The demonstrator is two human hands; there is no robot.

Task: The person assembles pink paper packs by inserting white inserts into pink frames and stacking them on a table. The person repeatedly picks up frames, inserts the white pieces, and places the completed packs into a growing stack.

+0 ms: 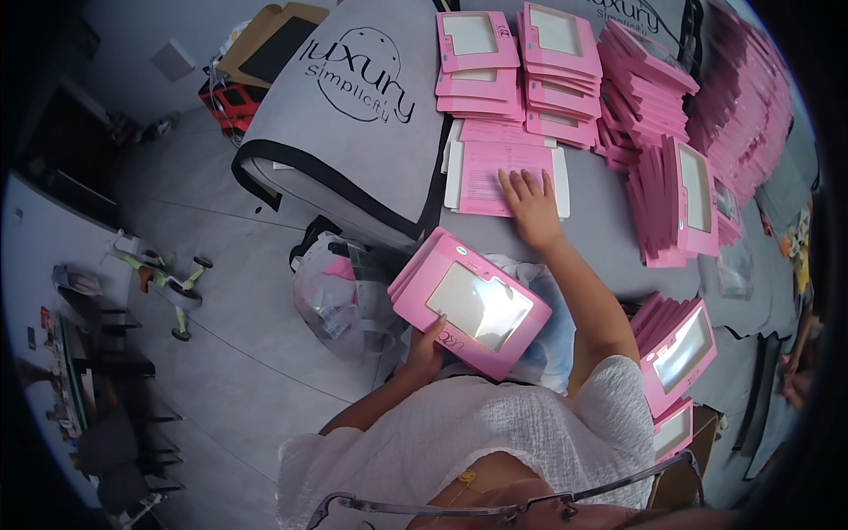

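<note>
My left hand (425, 352) grips a small stack of pink window boxes (481, 305) against my lap, thumb on the front one. That front box has a clear window with light glaring off it and a handwritten mark at one edge. On the grey cloth-covered surface, my right hand (533, 208) rests with fingers spread on a flat, unfolded pink box (481, 177). White flaps stick out at both sides of this flat piece, and fine print covers its face. Whether more flat pieces lie beneath it, I cannot tell.
Pink window boxes (556, 40) stand in several piles along the far side and right. A grey cover with black trim (344, 115) drapes the left end. A clear plastic bag (331, 296) hangs by my lap. A child's tricycle (168, 283) stands on the left floor.
</note>
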